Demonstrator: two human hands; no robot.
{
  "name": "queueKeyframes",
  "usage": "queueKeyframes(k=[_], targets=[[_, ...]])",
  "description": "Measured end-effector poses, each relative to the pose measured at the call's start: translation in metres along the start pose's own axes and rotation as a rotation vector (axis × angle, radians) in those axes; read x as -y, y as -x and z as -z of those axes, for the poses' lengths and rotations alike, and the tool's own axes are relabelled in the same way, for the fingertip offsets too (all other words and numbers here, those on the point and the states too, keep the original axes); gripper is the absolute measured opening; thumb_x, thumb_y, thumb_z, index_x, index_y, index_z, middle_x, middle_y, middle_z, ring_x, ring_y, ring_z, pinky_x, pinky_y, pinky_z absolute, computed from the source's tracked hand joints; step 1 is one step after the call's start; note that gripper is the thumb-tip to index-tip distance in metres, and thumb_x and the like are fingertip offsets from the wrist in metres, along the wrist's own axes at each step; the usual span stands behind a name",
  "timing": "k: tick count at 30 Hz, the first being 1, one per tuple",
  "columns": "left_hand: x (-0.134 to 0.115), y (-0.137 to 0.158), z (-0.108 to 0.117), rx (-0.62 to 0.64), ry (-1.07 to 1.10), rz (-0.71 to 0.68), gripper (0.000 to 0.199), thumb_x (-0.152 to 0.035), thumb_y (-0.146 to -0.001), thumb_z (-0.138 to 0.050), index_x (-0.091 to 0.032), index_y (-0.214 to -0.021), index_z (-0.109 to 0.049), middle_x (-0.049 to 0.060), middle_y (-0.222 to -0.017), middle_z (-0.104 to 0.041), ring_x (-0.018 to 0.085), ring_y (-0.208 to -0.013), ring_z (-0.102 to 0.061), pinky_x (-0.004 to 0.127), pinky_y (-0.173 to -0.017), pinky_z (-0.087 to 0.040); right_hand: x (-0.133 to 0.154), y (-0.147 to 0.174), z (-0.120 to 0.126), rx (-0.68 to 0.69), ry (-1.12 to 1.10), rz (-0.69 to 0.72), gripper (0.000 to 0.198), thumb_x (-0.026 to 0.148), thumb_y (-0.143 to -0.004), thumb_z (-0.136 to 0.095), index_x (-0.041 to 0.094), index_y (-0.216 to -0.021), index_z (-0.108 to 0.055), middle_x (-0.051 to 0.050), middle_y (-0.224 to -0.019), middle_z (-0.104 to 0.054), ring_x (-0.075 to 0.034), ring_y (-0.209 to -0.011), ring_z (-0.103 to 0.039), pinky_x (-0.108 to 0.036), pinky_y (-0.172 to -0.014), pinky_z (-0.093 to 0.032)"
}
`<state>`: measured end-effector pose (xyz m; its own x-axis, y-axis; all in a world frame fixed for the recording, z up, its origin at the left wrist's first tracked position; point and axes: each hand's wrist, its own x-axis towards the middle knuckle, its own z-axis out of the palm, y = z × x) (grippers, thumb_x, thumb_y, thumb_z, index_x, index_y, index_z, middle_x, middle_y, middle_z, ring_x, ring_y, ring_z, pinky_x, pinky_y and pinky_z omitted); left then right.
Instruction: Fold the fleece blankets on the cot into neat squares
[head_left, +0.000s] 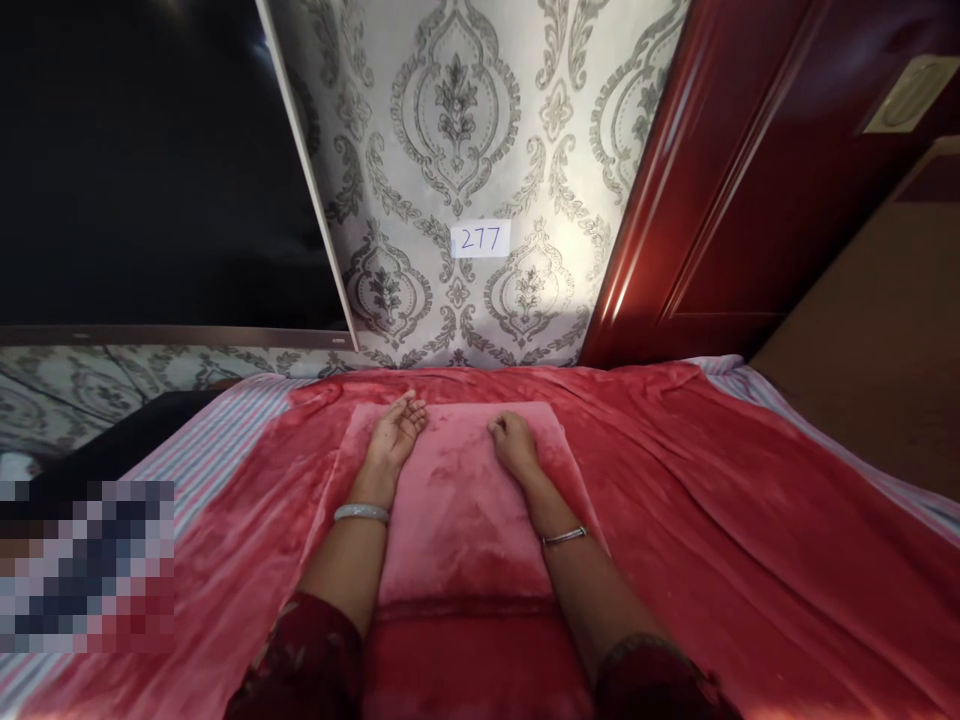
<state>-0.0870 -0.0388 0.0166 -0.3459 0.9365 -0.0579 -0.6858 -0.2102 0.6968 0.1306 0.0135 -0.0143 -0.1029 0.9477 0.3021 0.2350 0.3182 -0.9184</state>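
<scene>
A plush pink blanket [465, 500], folded into a flat panel, lies in front of me, with a deep red band across its near end. My left hand [397, 430] is at the panel's far left corner, palm turned inward and up, fingers loosely apart and holding nothing. Toward the far right corner, my right hand [514, 440] has its fingers curled in, and nothing shows in them. Whether either hand presses on the cloth is hard to tell. A pale bangle [361, 513] circles my left wrist and a thin silver one [564, 537] my right.
A larger red plush cover [697, 480] spreads beneath, over a striped sheet [217, 430]. Behind are patterned wallpaper [457, 110] with a paper marked 277 [481, 239], a dark television screen [150, 170] at left and a reddish wooden door [735, 170] at right.
</scene>
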Motion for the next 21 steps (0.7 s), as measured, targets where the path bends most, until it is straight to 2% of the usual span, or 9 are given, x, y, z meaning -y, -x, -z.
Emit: queueKeyframes(k=[3,5,8,11,15,18,21], targets=[[0.0,0.0,-0.001,-0.016,0.004,0.005,0.011,-0.013,-0.089,-0.056,-0.015,-0.091,-0.066,0.006,-0.075,-0.071,0.013,-0.062,-0.065,0.025,-0.064,-0.053,-0.003,-0.003,0.002,-0.007,-0.117,-0.038,0.01,0.032,-0.081,-0.053,0.023,-0.077,-0.055,0.0,-0.068,-0.058,-0.017,-0.064,-0.054,-0.028,-0.061,-0.046],[-0.002,0.002,-0.002,-0.026,0.011,0.008,0.012,-0.014,-0.089,-0.054,-0.017,-0.095,-0.065,0.008,-0.084,-0.072,0.015,-0.068,-0.067,0.027,-0.067,-0.054,-0.005,-0.005,0.005,-0.031,-0.248,-0.079,0.021,0.04,-0.085,-0.047,0.023,-0.094,-0.056,-0.002,-0.08,-0.063,-0.017,-0.066,-0.06,-0.028,-0.059,-0.049],[-0.008,0.008,-0.008,-0.069,0.093,0.023,0.014,-0.023,-0.092,-0.05,-0.019,-0.102,-0.06,0.014,-0.107,-0.071,0.021,-0.092,-0.072,0.034,-0.078,-0.057,-0.006,-0.009,0.016,-0.092,-0.669,-0.211,0.031,0.048,-0.086,-0.051,0.027,-0.109,-0.049,-0.006,-0.108,-0.065,-0.019,-0.085,-0.069,-0.034,-0.071,-0.056],[-0.016,0.016,-0.016,-0.122,0.225,0.024,0.027,-0.033,-0.094,-0.045,-0.022,-0.117,-0.052,0.018,-0.129,-0.062,0.027,-0.115,-0.067,0.041,-0.086,-0.057,-0.006,-0.014,0.032,-0.093,-1.037,-0.35,0.033,0.054,-0.092,-0.044,0.03,-0.116,-0.044,-0.009,-0.123,-0.061,-0.02,-0.101,-0.07,-0.041,-0.085,-0.057],[-0.026,0.023,-0.017,-0.138,0.293,-0.029,0.046,-0.041,-0.091,-0.042,-0.027,-0.135,-0.042,0.018,-0.141,-0.053,0.026,-0.123,-0.063,0.043,-0.09,-0.056,-0.004,-0.016,0.047,-0.082,-1.171,-0.404,0.046,0.057,-0.099,-0.019,0.036,-0.135,-0.037,-0.012,-0.135,-0.056,-0.02,-0.111,-0.067,-0.049,-0.092,-0.054],[-0.035,0.024,-0.011,-0.149,0.323,-0.104,0.055,-0.047,-0.09,-0.039,-0.029,-0.141,-0.037,0.017,-0.14,-0.053,0.026,-0.123,-0.062,0.043,-0.093,-0.055,-0.002,-0.014,0.053,-0.081,-1.242,-0.429,0.054,0.06,-0.099,-0.014,0.039,-0.145,-0.031,-0.013,-0.139,-0.054,-0.022,-0.114,-0.066,-0.054,-0.096,-0.05],[-0.041,0.022,-0.003,-0.177,0.367,-0.165,0.066,-0.05,-0.089,-0.036,-0.024,-0.149,-0.028,0.019,-0.14,-0.052,0.025,-0.125,-0.061,0.043,-0.095,-0.054,0.002,-0.014,0.058,-0.1,-1.358,-0.481,0.062,0.065,-0.098,-0.011,0.038,-0.153,-0.021,-0.015,-0.147,-0.049,-0.023,-0.119,-0.064,-0.056,-0.096,-0.049]])
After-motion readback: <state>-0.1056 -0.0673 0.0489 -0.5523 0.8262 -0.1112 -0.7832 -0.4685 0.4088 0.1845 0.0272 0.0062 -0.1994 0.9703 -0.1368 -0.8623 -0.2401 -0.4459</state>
